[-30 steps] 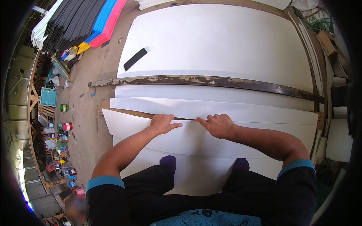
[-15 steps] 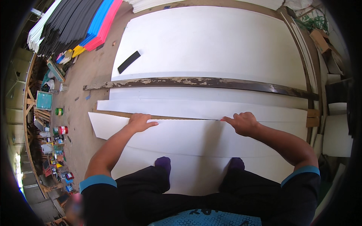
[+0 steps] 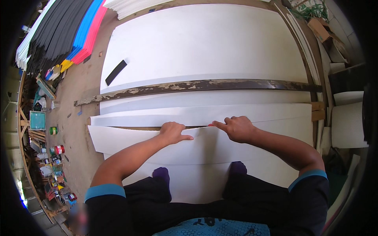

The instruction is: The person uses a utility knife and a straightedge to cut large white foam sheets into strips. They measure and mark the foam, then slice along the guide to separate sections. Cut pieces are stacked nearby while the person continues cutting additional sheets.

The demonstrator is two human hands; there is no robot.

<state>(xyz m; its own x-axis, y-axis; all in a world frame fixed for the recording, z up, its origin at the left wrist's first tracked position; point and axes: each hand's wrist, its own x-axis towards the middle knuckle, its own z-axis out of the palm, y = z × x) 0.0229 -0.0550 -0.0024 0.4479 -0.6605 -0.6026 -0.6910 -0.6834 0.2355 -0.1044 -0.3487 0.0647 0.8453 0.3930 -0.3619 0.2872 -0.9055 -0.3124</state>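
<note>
Having come nearer, the left hand point(image 3: 172, 133) is gripping, probably steadying, the edge of the white sheet point(image 3: 181, 153) near the small red tool point(image 3: 210, 124) the right hand point(image 3: 238, 129) is holding.

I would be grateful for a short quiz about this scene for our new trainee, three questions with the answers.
1. True or false: the left hand touches the near white sheet.
2. What does the right hand hold? A) a paint can B) a small red object C) a wooden block
3. Fill in the colour: beyond the long bar, a short ____ strip lies on the far white sheet.

Key: 1 true; 2 B; 3 black.
</note>
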